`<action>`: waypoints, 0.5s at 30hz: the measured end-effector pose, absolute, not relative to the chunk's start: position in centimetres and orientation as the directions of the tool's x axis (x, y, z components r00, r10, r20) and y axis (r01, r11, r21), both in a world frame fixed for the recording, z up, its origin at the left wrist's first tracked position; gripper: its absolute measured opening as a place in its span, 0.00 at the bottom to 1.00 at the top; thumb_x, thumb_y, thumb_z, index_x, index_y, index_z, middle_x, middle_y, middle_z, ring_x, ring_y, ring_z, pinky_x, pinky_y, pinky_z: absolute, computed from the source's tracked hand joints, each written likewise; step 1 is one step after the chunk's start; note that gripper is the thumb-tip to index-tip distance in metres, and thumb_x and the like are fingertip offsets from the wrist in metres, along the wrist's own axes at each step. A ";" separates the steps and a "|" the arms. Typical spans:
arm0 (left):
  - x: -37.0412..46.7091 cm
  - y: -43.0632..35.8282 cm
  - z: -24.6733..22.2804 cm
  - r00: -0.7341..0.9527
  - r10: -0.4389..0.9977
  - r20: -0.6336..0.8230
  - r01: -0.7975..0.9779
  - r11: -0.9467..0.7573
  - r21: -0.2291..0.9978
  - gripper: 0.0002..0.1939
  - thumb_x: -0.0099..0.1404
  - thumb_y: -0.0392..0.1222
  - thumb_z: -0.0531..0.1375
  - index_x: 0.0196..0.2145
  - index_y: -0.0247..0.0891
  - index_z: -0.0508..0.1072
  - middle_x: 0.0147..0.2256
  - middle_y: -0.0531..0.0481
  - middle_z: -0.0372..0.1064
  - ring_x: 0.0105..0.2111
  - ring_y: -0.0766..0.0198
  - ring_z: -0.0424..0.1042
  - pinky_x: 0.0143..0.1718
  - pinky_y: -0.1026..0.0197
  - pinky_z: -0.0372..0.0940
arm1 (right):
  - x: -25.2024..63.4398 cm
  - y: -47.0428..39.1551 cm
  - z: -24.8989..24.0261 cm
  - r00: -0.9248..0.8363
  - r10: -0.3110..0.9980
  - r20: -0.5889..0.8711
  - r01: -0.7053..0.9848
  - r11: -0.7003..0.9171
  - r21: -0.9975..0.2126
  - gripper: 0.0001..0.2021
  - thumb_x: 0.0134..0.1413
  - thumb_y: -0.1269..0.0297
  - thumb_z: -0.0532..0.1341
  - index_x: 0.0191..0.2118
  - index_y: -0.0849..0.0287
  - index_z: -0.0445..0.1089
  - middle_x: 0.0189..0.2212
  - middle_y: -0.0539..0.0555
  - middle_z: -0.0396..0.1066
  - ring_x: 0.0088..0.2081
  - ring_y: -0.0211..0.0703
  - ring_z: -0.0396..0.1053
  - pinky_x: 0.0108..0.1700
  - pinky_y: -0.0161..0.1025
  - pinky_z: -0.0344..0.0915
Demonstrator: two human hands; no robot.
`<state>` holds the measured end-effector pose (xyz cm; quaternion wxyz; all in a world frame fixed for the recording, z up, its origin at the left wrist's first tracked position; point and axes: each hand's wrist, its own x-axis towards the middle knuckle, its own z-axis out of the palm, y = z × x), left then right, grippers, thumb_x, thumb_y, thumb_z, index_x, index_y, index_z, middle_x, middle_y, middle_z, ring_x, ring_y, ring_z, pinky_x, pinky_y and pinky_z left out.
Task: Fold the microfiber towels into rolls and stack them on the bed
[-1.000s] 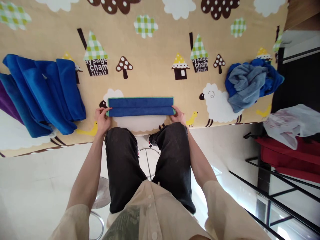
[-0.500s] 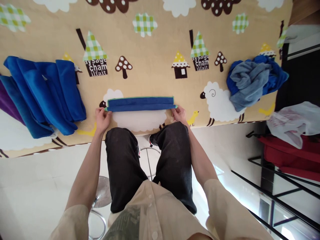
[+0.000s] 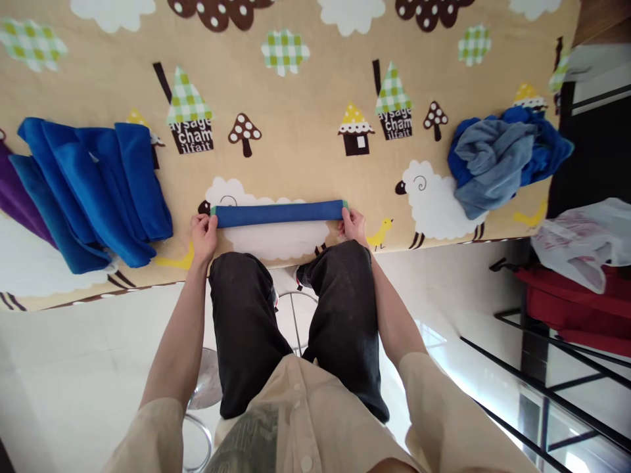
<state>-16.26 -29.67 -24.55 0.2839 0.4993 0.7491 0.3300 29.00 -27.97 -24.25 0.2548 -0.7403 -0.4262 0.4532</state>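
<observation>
A blue towel (image 3: 280, 213) with green edging lies folded into a long narrow strip near the table's front edge. My left hand (image 3: 203, 236) pinches its left end, and my right hand (image 3: 353, 226) pinches its right end, so it stretches straight between them. Left of my hands, several folded blue towels (image 3: 106, 190) lie side by side, with a purple one (image 3: 24, 197) at the outer edge. On the right sits a crumpled heap of cloths, a grey-blue cloth (image 3: 493, 157) on top of a bright blue one (image 3: 549, 154).
The patterned tablecloth (image 3: 305, 131) covers the table before my knees. A round metal stool (image 3: 204, 381) stands at lower left. To the right are a white plastic bag (image 3: 586, 240), a red bag (image 3: 572, 309) and a black metal frame (image 3: 532, 374).
The towel strip has been folded over lengthwise; its far green-edged layer is now covered, leaving one narrower band. Both hands still hold the ends.
</observation>
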 end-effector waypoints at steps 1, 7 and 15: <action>-16.2 -29.7 -24.6 -0.346 0.933 -0.097 0.561 0.289 0.776 0.24 0.70 0.57 0.56 0.22 0.40 0.61 0.38 0.47 0.62 0.47 0.58 0.66 0.58 0.54 0.62 | 28.9 -27.9 -24.2 0.236 0.863 -0.447 0.401 -0.506 -0.764 0.31 0.56 0.26 0.52 0.29 0.53 0.60 0.18 0.50 0.65 0.17 0.39 0.64 0.18 0.36 0.59; -15.8 -29.6 -24.4 -0.380 0.921 -0.086 0.589 0.312 0.745 0.22 0.69 0.54 0.58 0.22 0.40 0.61 0.38 0.46 0.64 0.45 0.58 0.67 0.55 0.56 0.64 | 28.7 -27.7 -24.2 0.265 0.858 -0.440 0.412 -0.513 -0.753 0.29 0.55 0.28 0.56 0.26 0.52 0.60 0.16 0.48 0.65 0.15 0.38 0.63 0.16 0.36 0.56; -14.7 -29.7 -24.1 -0.434 0.900 -0.051 0.637 0.346 0.689 0.15 0.65 0.45 0.61 0.23 0.40 0.62 0.39 0.45 0.64 0.46 0.57 0.69 0.54 0.55 0.65 | 28.1 -27.5 -23.2 0.328 0.821 -0.467 0.480 -0.571 -0.666 0.25 0.59 0.36 0.58 0.29 0.56 0.68 0.16 0.49 0.67 0.16 0.40 0.66 0.18 0.37 0.61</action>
